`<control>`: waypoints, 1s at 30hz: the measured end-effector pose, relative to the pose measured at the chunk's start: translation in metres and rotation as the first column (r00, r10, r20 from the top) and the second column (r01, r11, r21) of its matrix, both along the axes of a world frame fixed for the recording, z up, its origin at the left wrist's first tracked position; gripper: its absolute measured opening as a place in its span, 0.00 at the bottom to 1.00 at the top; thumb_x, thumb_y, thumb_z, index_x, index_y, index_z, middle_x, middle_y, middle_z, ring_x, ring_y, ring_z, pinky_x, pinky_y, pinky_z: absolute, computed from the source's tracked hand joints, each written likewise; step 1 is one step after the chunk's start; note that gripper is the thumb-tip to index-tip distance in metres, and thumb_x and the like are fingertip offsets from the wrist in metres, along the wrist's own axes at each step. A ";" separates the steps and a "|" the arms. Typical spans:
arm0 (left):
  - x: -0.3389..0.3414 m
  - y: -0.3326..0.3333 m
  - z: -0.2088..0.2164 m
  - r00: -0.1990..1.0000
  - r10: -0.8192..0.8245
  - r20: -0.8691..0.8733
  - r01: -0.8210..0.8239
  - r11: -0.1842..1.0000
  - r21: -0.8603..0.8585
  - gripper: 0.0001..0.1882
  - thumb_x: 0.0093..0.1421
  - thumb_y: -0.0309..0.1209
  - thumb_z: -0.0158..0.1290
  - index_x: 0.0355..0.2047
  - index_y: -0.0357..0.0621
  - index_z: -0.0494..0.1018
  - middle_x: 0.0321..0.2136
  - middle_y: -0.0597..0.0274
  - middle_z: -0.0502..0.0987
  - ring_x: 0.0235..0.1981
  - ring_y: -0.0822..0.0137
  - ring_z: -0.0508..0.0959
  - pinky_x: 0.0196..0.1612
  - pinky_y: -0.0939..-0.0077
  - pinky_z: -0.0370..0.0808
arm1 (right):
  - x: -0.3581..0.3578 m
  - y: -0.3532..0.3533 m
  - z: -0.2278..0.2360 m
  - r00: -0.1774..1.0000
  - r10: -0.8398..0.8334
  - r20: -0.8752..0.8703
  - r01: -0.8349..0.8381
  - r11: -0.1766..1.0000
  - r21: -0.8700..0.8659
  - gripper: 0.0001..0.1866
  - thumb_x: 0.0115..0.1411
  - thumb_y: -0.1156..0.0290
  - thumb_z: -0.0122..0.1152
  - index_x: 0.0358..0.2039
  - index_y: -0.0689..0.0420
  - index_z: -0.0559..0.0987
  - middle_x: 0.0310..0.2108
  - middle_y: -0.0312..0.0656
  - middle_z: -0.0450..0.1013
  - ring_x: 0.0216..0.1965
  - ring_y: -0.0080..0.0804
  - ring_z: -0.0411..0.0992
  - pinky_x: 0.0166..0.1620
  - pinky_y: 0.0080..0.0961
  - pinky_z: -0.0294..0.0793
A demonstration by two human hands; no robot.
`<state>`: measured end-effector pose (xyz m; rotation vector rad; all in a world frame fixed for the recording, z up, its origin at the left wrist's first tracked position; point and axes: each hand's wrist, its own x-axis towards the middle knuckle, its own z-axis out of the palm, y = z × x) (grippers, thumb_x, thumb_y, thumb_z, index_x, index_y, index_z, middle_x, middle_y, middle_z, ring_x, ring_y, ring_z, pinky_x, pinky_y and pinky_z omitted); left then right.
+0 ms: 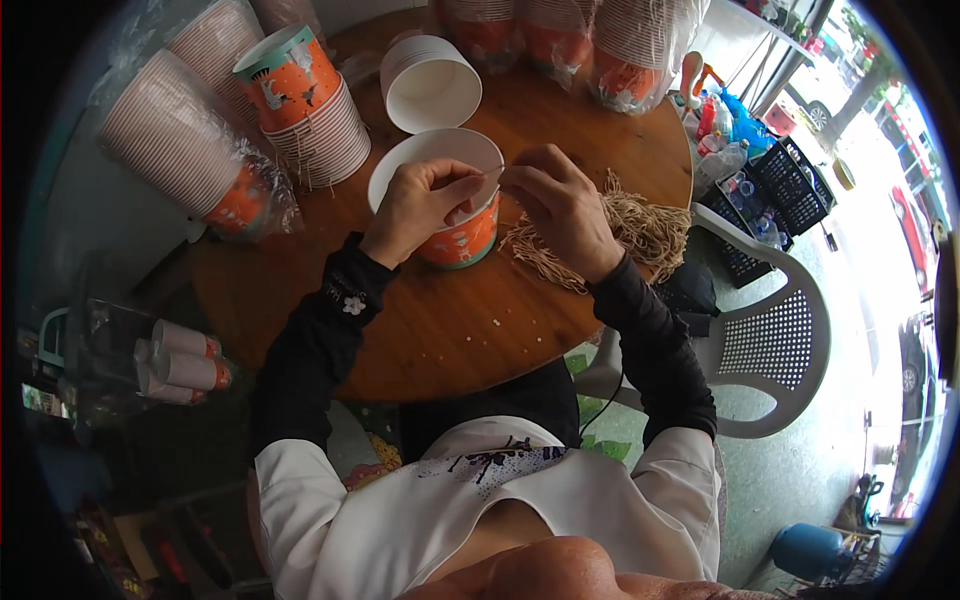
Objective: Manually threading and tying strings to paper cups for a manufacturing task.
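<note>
Orange paper tub (462,240) on table (480,355); left hand (425,205), right hand (562,205) pinch thin strand (493,169) near rim; string heap (650,232) beside right hand.

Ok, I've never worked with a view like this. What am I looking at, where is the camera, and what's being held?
There is no machine here, just a person's two bare hands. The single picture comes from a fisheye camera on their head, looking down, so straight edges bend near the rim and picture left is their left.

The left hand and right hand meet over an orange-patterned tub, seemingly pinching a thin strand between their fingertips. Beside the right hand, a tangled bundle of tan cords lies on the round wooden table. Stacked tubs stand farther back, some wrapped in clear plastic.
</note>
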<state>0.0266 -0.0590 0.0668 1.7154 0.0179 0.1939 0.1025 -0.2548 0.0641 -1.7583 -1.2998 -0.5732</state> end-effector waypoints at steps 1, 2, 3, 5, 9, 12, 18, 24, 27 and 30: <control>0.002 -0.002 0.001 1.000 -0.015 -0.004 0.015 1.000 0.025 0.09 0.63 0.30 0.57 0.37 0.36 0.79 0.21 0.71 0.74 0.20 0.83 0.67 0.23 0.87 0.65 | 0.004 0.002 0.001 0.997 0.012 0.080 -0.012 1.000 0.009 0.08 0.53 0.76 0.62 0.35 0.55 0.78 0.35 0.43 0.71 0.37 0.45 0.72 0.39 0.35 0.73; 0.004 -0.001 0.001 1.000 -0.017 -0.004 0.017 1.000 0.025 0.09 0.63 0.30 0.57 0.37 0.36 0.79 0.21 0.71 0.74 0.20 0.83 0.67 0.23 0.87 0.65 | 0.007 0.003 0.002 0.987 0.022 0.159 -0.025 1.000 0.016 0.08 0.54 0.76 0.62 0.36 0.56 0.78 0.37 0.44 0.71 0.37 0.45 0.72 0.38 0.34 0.74; 0.007 0.002 -0.002 0.997 -0.068 -0.031 0.069 0.996 0.051 0.08 0.63 0.30 0.57 0.37 0.36 0.79 0.21 0.71 0.74 0.20 0.83 0.67 0.23 0.88 0.65 | 0.010 0.004 0.001 0.987 0.021 0.160 -0.024 1.000 0.016 0.08 0.54 0.76 0.62 0.36 0.56 0.78 0.37 0.44 0.71 0.37 0.45 0.72 0.38 0.34 0.74; 0.008 0.004 -0.005 0.992 -0.115 -0.059 0.119 0.990 0.078 0.08 0.63 0.29 0.57 0.37 0.36 0.79 0.21 0.71 0.74 0.20 0.83 0.67 0.23 0.88 0.64 | 0.013 0.007 0.000 0.996 0.086 0.018 -0.087 0.996 0.033 0.08 0.53 0.77 0.63 0.35 0.57 0.78 0.38 0.44 0.71 0.38 0.45 0.73 0.40 0.34 0.75; 0.012 0.004 -0.007 0.957 -0.277 -0.083 0.283 0.957 0.064 0.08 0.63 0.29 0.56 0.37 0.38 0.80 0.21 0.72 0.75 0.20 0.83 0.68 0.23 0.88 0.64 | 0.022 0.006 -0.006 0.981 0.153 -0.120 -0.153 0.988 0.010 0.07 0.55 0.77 0.63 0.36 0.57 0.79 0.40 0.41 0.71 0.38 0.39 0.74 0.40 0.31 0.75; 0.010 0.003 -0.006 0.950 -0.293 -0.103 0.303 0.949 0.089 0.09 0.62 0.31 0.57 0.38 0.38 0.80 0.22 0.73 0.75 0.21 0.84 0.69 0.24 0.88 0.65 | 0.029 0.001 -0.013 0.856 0.200 -0.476 -0.081 0.962 0.259 0.06 0.60 0.75 0.62 0.38 0.60 0.80 0.37 0.37 0.72 0.39 0.25 0.73 0.40 0.22 0.73; 0.009 0.000 -0.007 0.947 -0.307 -0.100 0.311 0.950 0.036 0.10 0.62 0.32 0.57 0.38 0.39 0.80 0.22 0.73 0.75 0.23 0.84 0.70 0.26 0.88 0.66 | 0.016 -0.018 -0.039 0.692 0.327 -0.643 -0.123 0.932 0.341 0.09 0.60 0.73 0.64 0.40 0.62 0.79 0.40 0.37 0.75 0.39 0.18 0.71 0.40 0.21 0.73; 0.013 -0.006 -0.006 0.937 -0.336 -0.095 0.341 0.939 0.045 0.09 0.62 0.32 0.57 0.37 0.39 0.80 0.21 0.73 0.74 0.23 0.84 0.70 0.26 0.87 0.66 | 0.003 -0.018 -0.040 0.530 0.410 -0.742 -0.128 0.904 0.408 0.08 0.62 0.70 0.63 0.37 0.62 0.79 0.35 0.33 0.77 0.35 0.15 0.71 0.40 0.17 0.73; 0.014 -0.004 -0.007 0.938 -0.336 -0.089 0.341 0.939 0.050 0.09 0.62 0.31 0.57 0.37 0.38 0.80 0.22 0.73 0.75 0.23 0.83 0.70 0.27 0.87 0.66 | 0.005 -0.016 -0.042 0.539 0.404 -0.739 -0.132 0.907 0.400 0.09 0.61 0.70 0.64 0.37 0.63 0.78 0.34 0.32 0.77 0.34 0.14 0.71 0.38 0.17 0.73; 0.009 -0.012 -0.001 0.950 -0.299 -0.086 0.303 0.952 0.038 0.08 0.62 0.30 0.57 0.38 0.38 0.78 0.23 0.72 0.75 0.25 0.83 0.70 0.29 0.87 0.68 | 0.007 -0.014 -0.047 0.593 0.306 -0.745 -0.046 0.936 0.348 0.08 0.62 0.70 0.63 0.36 0.62 0.77 0.31 0.33 0.76 0.33 0.15 0.71 0.35 0.20 0.72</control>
